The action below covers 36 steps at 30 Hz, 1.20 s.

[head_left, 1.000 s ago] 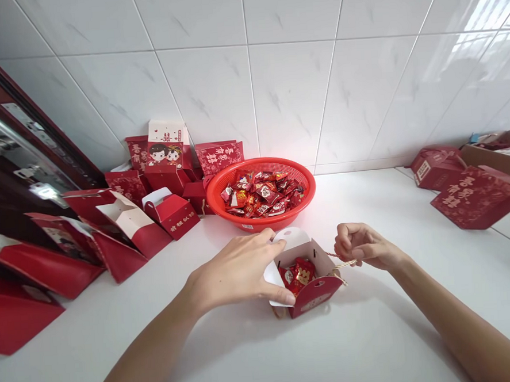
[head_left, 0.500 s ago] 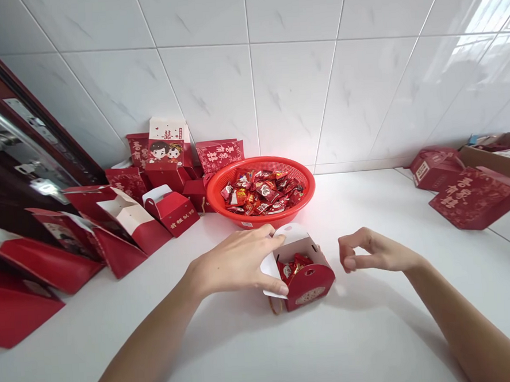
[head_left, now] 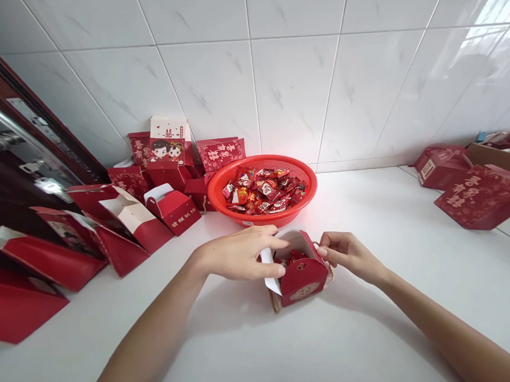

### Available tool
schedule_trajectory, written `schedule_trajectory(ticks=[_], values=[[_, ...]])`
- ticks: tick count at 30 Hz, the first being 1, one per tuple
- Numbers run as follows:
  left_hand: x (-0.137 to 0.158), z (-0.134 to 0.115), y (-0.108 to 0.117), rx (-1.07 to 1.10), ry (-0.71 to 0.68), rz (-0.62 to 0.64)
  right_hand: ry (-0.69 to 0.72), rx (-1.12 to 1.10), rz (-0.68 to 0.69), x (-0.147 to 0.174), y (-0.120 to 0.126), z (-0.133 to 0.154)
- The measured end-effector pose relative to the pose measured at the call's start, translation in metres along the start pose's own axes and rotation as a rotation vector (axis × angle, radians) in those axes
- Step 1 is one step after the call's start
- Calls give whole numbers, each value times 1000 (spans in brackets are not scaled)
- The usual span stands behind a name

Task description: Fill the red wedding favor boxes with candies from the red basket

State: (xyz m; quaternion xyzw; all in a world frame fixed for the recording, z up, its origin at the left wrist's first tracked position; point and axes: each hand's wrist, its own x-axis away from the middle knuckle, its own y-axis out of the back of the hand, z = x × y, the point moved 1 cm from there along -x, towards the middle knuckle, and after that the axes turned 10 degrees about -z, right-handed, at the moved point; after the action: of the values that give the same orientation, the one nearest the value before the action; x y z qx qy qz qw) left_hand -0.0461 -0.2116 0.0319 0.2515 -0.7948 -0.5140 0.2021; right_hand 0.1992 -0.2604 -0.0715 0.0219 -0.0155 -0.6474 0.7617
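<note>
In front of me stands a small red candy box (head_left: 304, 280) with its top open and red-wrapped candies (head_left: 294, 256) inside. My left hand (head_left: 242, 256) is at its left side, thumb and fingers spread over the raised white flap (head_left: 269, 271) and holding the box there. At the right side, my right hand (head_left: 353, 256) pinches the upper edge of the red side flap. A twisted cord handle (head_left: 331, 271) hangs just below those fingertips, and another cord loop (head_left: 274, 301) hangs at the box's left.
Behind the box is a red plastic basket (head_left: 263, 218) full of wrapped candies. Several red gift boxes (head_left: 176, 212) line the left side beside a dark door frame (head_left: 38, 106). More red boxes (head_left: 482, 196) and a cardboard carton (head_left: 492, 158) are at the right. A tiled wall (head_left: 292, 91) rises behind.
My right hand has moved left and now pinches the box's right flap, which is raised. The box has turned slightly. My left hand stays at the left flap.
</note>
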Motion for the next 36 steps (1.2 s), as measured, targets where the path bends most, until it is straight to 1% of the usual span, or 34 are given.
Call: schedule_trajectory(ticks=[2, 3, 7, 11, 13, 17, 19, 21, 24, 27, 29, 30, 32, 34, 36], values=[[-2, -1, -3, 64, 24, 32, 4, 5, 13, 1, -2, -1], [-2, -2, -5, 93, 51, 22, 7, 14, 15, 1, -4, -1], [-2, -7, -14, 147, 152, -102, 5, 35, -3, 2, -7, -3], [-1, -11, -23, 179, 156, -136, -27, 46, -39, 2, -12, -3], [-4, -13, -29, 164, 164, -173, -40, 53, -69, 3, -14, -3], [-12, -19, -44, 69, 238, -267, -20, 78, -116, 3, -18, -4], [-14, -21, -48, 53, 244, -285, -7, 87, -133, 4, -20, -4], [-14, -19, -47, 98, 213, -288, 3, 101, -145, 5, -21, -4], [-8, -11, -33, 235, 121, -256, 48, 133, -143, 7, -20, -1], [-1, -3, -14, 347, 36, -143, 122, 85, -65, 9, -16, 1], [2, 0, -7, 374, 29, -72, 196, 66, -5, 9, -12, 2], [3, 0, -5, 373, 38, -59, 234, 80, 8, 9, -10, 3], [3, 0, -6, 336, 66, -89, 291, 144, 3, 9, -8, 3], [0, -3, -10, 254, 76, -142, 316, 213, -20, 8, -7, 3], [-3, -6, -15, 163, 63, -154, 337, 279, -42, 7, -8, 2]])
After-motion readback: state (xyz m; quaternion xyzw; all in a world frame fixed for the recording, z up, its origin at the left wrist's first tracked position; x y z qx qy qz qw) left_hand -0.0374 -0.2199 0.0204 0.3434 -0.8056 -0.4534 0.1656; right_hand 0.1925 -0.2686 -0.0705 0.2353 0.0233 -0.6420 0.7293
